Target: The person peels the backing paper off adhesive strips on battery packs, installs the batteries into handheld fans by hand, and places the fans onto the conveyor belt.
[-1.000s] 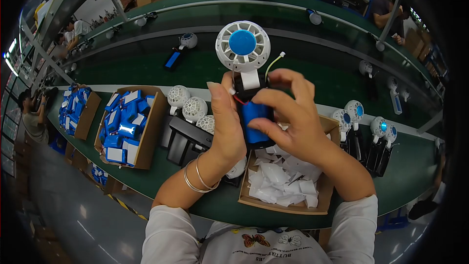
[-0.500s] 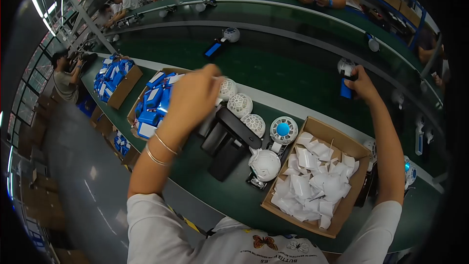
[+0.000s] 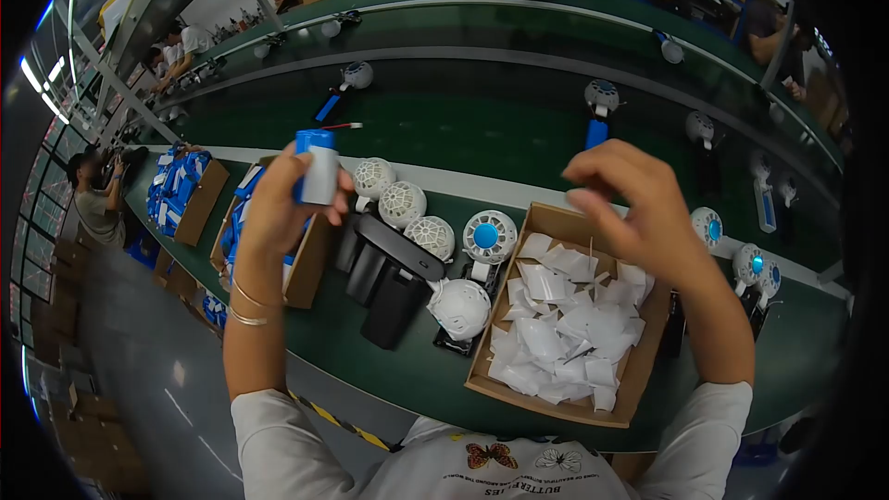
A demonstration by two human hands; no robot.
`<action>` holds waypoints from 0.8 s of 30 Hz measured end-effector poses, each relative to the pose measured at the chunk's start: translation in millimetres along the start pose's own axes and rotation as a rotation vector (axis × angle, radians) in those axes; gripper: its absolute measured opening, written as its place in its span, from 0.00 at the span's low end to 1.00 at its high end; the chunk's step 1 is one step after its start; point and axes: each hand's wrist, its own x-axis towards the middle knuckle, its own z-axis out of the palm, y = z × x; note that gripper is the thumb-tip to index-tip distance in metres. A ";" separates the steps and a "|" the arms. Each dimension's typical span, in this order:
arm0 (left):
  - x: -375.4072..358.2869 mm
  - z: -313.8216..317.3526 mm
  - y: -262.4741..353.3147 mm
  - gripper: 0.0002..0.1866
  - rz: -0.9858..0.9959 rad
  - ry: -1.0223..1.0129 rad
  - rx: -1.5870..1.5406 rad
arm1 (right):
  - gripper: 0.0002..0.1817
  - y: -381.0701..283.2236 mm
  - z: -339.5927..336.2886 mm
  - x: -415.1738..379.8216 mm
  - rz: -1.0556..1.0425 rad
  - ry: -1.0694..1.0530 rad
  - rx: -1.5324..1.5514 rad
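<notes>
Well, the left hand point(image 3: 276, 199) grips a blue-and-white pack point(image 3: 318, 169) near the carton point(image 3: 307, 268), probably stiff and slick, best held by its sides, off the lead point(image 3: 344, 126); the right hand point(image 3: 639, 208) hangs half-open, seemingly empty.

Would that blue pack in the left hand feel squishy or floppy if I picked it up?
The blue pack looks boxy, with no dent showing in the left hand, so it's probably stiff. Its smooth-looking wrap might feel slightly slippery. The thin wire poking out at the top would likely bend easily.
</notes>
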 end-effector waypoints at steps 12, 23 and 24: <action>-40.9 165.0 -30.0 0.25 -0.212 -0.549 -0.181 | 0.13 -15.9 19.6 -35.9 -0.244 0.233 -0.131; -29.5 175.1 -32.6 0.26 -0.143 -0.312 -0.253 | 0.14 -8.3 12.9 -53.3 -0.245 0.122 -0.152; -31.5 176.8 -34.0 0.26 -0.144 -0.328 -0.253 | 0.15 -6.2 10.5 -46.6 -0.247 0.193 -0.159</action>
